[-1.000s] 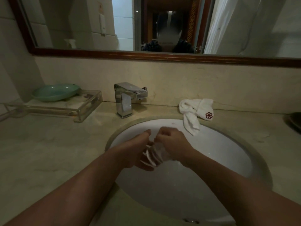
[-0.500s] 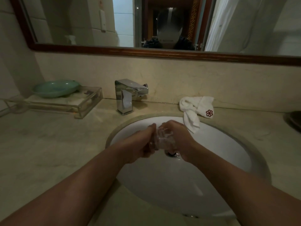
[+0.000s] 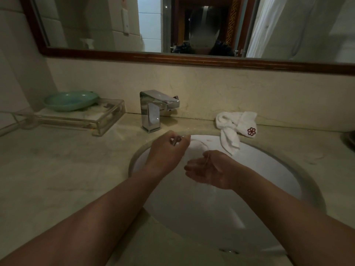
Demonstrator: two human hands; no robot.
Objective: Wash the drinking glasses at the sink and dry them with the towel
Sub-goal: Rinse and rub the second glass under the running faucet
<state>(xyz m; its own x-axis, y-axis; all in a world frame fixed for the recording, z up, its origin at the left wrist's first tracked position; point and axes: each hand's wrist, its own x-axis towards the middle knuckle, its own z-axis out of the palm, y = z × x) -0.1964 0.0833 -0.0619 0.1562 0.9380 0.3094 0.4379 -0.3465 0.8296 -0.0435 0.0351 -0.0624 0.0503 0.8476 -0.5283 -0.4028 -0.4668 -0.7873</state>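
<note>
A clear drinking glass lies tilted over the far part of the white sink basin, hard to make out against the white. My left hand grips its base end near the basin's far rim. My right hand is at the glass's mouth with fingers stretched out to the left, seemingly reaching into or under the rim. A white towel with a red flower mark lies on the counter behind the basin, one end hanging into it. The chrome faucet stands behind my left hand; no water stream shows.
A clear tray carrying a teal dish sits at the back left of the marble counter. A dark object shows at the right edge. A framed mirror runs along the wall above.
Both hands held the glass together over the drain before. My left hand has since carried its base up toward the far rim, and my right hand has loosened to stretched fingers.
</note>
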